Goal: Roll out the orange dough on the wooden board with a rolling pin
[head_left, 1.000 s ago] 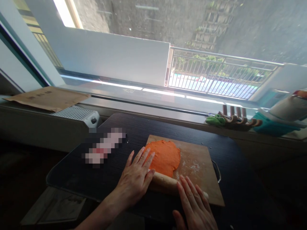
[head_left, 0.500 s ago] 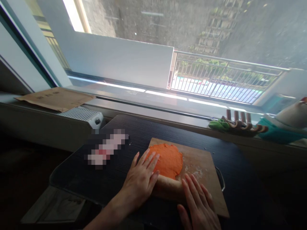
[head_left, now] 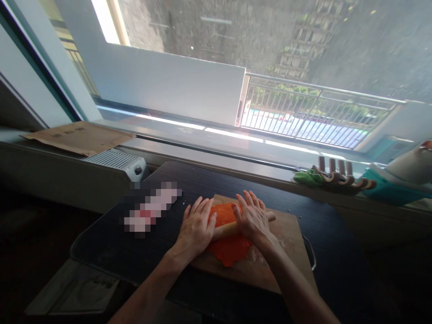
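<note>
A wooden rolling pin [head_left: 224, 231] lies tilted across a flattened sheet of orange dough [head_left: 228, 250], its right end sticking out past my right hand. My left hand [head_left: 196, 225] rests flat over the pin's left end, fingers stretched out. Over the right part of the pin lies my right hand [head_left: 250, 217], open, with its fingers spread and pointing toward the window. Both palms press on the pin rather than wrapping round it. Under the dough is a wooden board [head_left: 297, 252] with white flour smears; a metal handle shows on its right side.
The board sits on a dark table [head_left: 111, 245]. A blurred-out patch [head_left: 151, 209] covers something on its left. Along the window sill are a brown paper envelope [head_left: 79, 137], a green item [head_left: 308, 177], a curved wooden rack [head_left: 340, 173] and a teal container [head_left: 381, 189].
The rolling pin has moved forward from the dough's near edge to its far half. Both hands moved with it, the right hand farther, and the pin now slants up to the right.
</note>
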Demonstrator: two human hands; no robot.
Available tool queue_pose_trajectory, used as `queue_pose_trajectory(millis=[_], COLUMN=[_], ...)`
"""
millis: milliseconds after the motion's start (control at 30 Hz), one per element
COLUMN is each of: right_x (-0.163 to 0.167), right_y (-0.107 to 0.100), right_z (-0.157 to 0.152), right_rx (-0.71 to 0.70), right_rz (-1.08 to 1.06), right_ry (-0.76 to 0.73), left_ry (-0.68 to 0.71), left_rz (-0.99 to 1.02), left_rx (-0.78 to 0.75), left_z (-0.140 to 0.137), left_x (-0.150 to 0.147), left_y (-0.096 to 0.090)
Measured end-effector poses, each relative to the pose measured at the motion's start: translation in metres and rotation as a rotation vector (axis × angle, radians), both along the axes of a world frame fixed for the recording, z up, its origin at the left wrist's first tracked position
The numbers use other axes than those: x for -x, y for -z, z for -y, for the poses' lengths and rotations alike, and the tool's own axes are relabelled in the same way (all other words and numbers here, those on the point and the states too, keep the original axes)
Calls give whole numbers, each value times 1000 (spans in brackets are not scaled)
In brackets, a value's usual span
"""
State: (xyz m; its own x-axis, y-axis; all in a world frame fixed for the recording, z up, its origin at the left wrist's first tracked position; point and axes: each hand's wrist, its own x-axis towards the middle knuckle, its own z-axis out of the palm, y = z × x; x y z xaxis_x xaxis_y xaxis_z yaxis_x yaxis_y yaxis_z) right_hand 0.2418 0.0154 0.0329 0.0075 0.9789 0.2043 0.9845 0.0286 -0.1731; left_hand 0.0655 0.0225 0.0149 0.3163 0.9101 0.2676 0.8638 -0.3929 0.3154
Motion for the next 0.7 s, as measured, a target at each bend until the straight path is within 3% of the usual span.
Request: queue_pose_trajectory(millis=[133, 233, 500, 567, 700], right_x=[21, 29, 55, 53, 34], right_y=[4, 4, -4, -3, 0], right_z=[16, 15, -68, -63, -22], right_rx=[-26, -9, 25, 15, -2], right_rz=[-27, -34, -81, -92, -96], right_ry=[-126, -145, -182, -202, -291], left_ry=[101, 92, 24, 22, 84], left_rz=[-11, -3, 94, 127, 174], left_rx=[-88, -175, -295, -293, -262], left_z=[32, 53, 45, 45, 55], left_x=[21, 39, 44, 43, 44], left_y=[14, 21, 20, 20, 22])
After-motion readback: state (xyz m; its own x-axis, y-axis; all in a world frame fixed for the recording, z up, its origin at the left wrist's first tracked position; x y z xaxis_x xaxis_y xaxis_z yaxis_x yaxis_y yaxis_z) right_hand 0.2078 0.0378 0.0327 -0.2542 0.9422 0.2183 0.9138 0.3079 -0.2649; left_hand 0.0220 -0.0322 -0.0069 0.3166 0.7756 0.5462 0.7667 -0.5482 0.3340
